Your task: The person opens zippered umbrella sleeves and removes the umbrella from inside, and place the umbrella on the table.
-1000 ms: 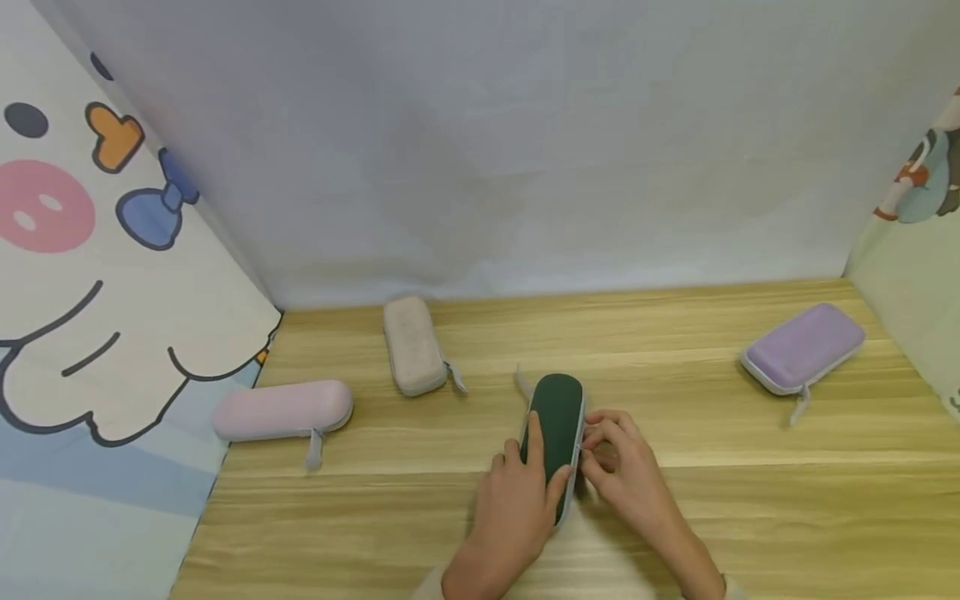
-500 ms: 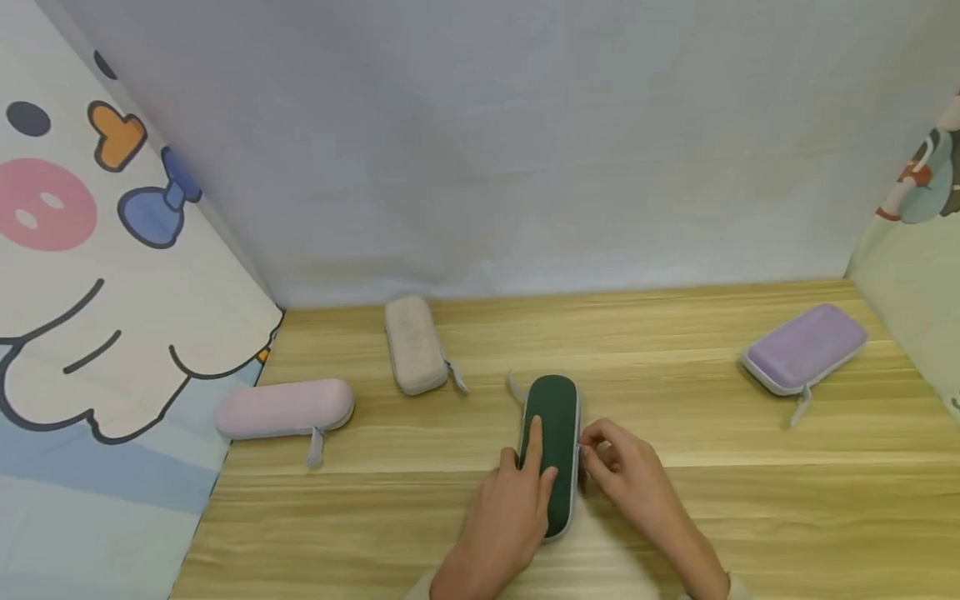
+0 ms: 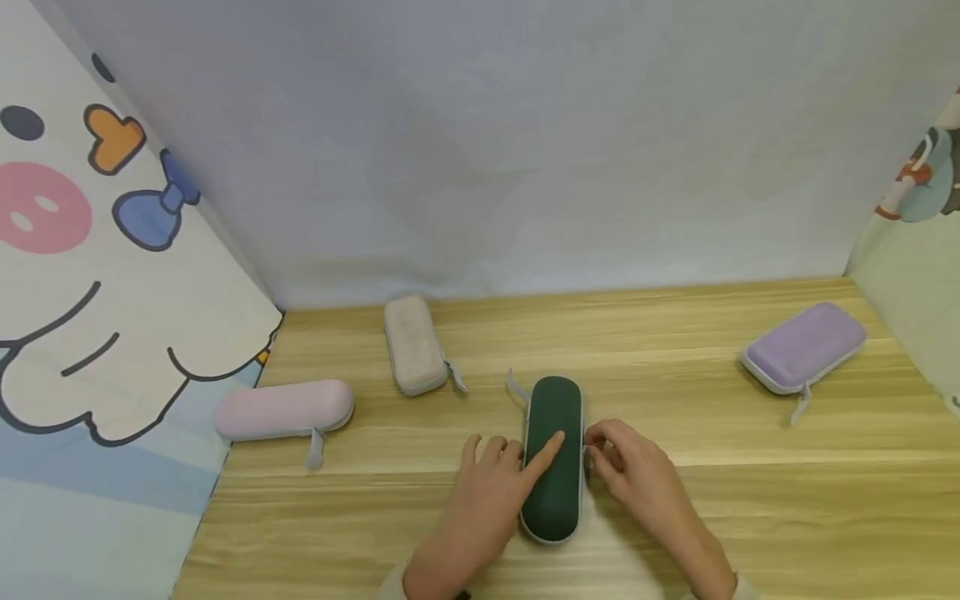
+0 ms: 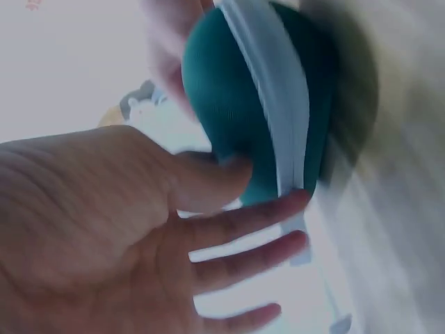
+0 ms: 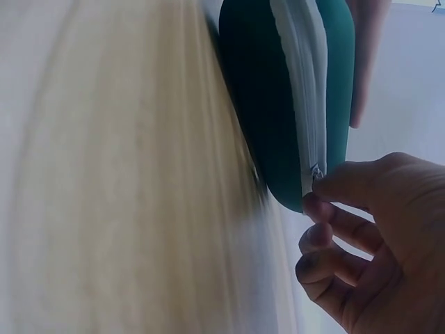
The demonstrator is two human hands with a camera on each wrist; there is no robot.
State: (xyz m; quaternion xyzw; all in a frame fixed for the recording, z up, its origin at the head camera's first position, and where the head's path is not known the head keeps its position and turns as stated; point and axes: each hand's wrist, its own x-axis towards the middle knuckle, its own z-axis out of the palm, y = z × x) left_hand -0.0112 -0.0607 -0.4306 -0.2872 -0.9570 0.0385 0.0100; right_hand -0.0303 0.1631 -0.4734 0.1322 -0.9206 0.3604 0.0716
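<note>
A long green zip case (image 3: pixel 553 467) with a light grey zipper band lies lengthwise on the table in front of me. My left hand (image 3: pixel 483 492) rests on its left half, thumb laid across the top. In the left wrist view the other fingers (image 4: pixel 243 268) stretch out fairly straight, the nearest touching the zipper band. At the case's right edge my right hand (image 3: pixel 637 471) pinches the zipper pull (image 5: pixel 317 172) between thumb and forefinger, its other fingers curled. The zipper looks shut along the stretch seen in the right wrist view. A grey loop strap (image 3: pixel 517 386) sticks out at the far left.
A pink case (image 3: pixel 285 410) lies at the left and a beige case (image 3: pixel 415 346) farther back. At the right back is a purple case (image 3: pixel 804 348). A pale cloth wall (image 3: pixel 555 150) closes off the wood-grain table (image 3: pixel 697 517) behind.
The green case has turned to point straighter ahead. My left hand has shifted left, its forefinger leaving the top while the thumb stays across it. The right hand stays on the zipper pull.
</note>
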